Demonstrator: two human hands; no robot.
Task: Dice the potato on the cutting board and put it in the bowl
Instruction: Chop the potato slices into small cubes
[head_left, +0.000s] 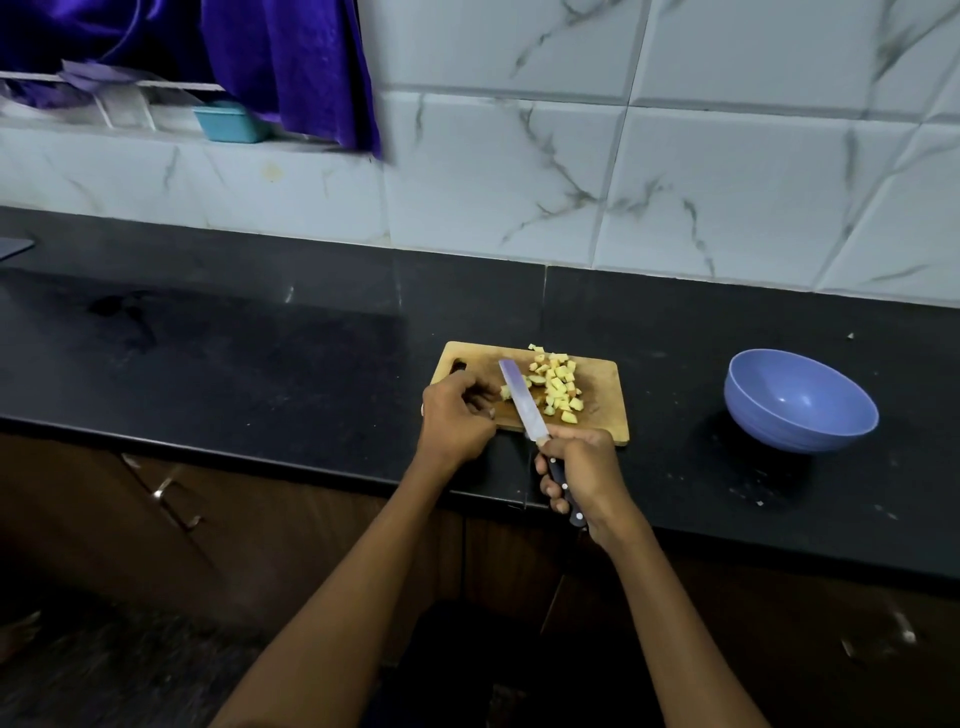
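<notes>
Head view. Right hand (582, 467), nearest the camera at the near edge of the black surface (260, 364), has its grip clamped round the dark riveted handle of a knife (524, 402), blade angled far-left across the wooden cutting board (605, 415). Left hand (457, 415) rests on the board's left part, fingers curled; whether its grip holds a piece cannot be told. Diced potato (558, 387) lies heaped on the board, right of the blade, one piece touching its left side. Blue bowl (800, 400) stands well apart to the right. Far left: teal container (231, 122), purple cloth (291, 67).
</notes>
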